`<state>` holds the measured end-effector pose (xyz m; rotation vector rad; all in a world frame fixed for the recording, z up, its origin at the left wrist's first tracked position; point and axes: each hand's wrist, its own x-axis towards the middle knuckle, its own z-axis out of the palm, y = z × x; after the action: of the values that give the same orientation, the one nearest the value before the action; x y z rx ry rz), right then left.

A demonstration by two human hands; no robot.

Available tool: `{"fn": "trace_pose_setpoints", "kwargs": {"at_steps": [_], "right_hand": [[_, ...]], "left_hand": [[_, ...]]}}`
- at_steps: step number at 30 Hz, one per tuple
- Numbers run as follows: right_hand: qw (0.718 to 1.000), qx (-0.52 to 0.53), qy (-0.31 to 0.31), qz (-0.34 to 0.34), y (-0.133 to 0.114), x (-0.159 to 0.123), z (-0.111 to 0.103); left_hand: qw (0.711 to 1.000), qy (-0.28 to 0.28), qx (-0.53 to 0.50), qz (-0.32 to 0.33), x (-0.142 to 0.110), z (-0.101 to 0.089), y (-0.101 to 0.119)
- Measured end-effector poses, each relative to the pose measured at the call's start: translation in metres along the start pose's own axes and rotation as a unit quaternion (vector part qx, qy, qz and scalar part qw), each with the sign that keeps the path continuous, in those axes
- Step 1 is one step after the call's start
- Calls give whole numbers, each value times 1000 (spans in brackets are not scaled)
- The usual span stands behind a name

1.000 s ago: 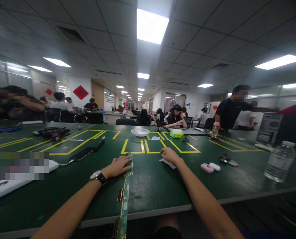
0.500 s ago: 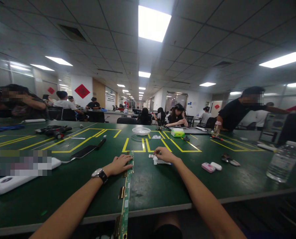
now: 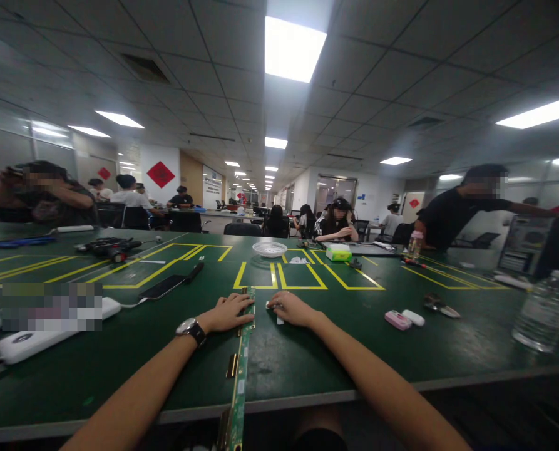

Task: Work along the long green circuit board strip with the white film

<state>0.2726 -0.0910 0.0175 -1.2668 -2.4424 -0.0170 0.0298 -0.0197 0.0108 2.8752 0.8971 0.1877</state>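
Note:
A long, narrow green circuit board (image 3: 240, 382) lies on the table, its near end sticking out past the front edge. Copper-coloured flex strips (image 3: 232, 366) stick out from its left side. My left hand (image 3: 226, 313) rests on the board's far part, fingers stretched out over it. Just right of the board, my right hand (image 3: 292, 308) is closed, fingertips pinched on a small white item (image 3: 280, 321). Most of that item is hidden beneath the fingers, so its kind does not show.
A clear plastic dish (image 3: 270, 250) and a green box (image 3: 338, 252) stand farther back. On the right are a pink case (image 3: 398, 320) and a water bottle (image 3: 544, 313). A phone (image 3: 164, 287) and white power strip (image 3: 39, 338) lie left. Several people sit beyond.
My right hand has moved left, closer to the board, taking the white item with it. My left hand stays on the board. The view has shifted slightly.

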Motion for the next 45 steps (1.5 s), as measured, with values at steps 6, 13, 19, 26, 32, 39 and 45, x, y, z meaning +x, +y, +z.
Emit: {"fn": "trace_pose_setpoints", "kwargs": {"at_steps": [6,13,19,26,32,39,45], "right_hand": [[997,38,-9,-66,-22,8,5],[996,36,-10,-78,-22,6,3],[996,22,-5,-83,-25,7,3],[996,24,-13,-88,-29,5,-1],[995,45,-18,-85,-25,6,2],[995,50,-30,-83,-26,5,-3],[995,46,-30,-89,-26,5,-5]], "left_hand": [[1000,-12,1,-1,-2,-2,0],[1000,-17,-2,-4,-2,-3,0],[1000,-16,-6,-4,-2,-3,0],[1000,-16,-3,-4,-3,-2,2],[1000,-14,7,-11,-3,-4,5],[1000,-13,3,-10,-3,-4,4],[1000,-9,-3,-5,-3,-3,2]]}}
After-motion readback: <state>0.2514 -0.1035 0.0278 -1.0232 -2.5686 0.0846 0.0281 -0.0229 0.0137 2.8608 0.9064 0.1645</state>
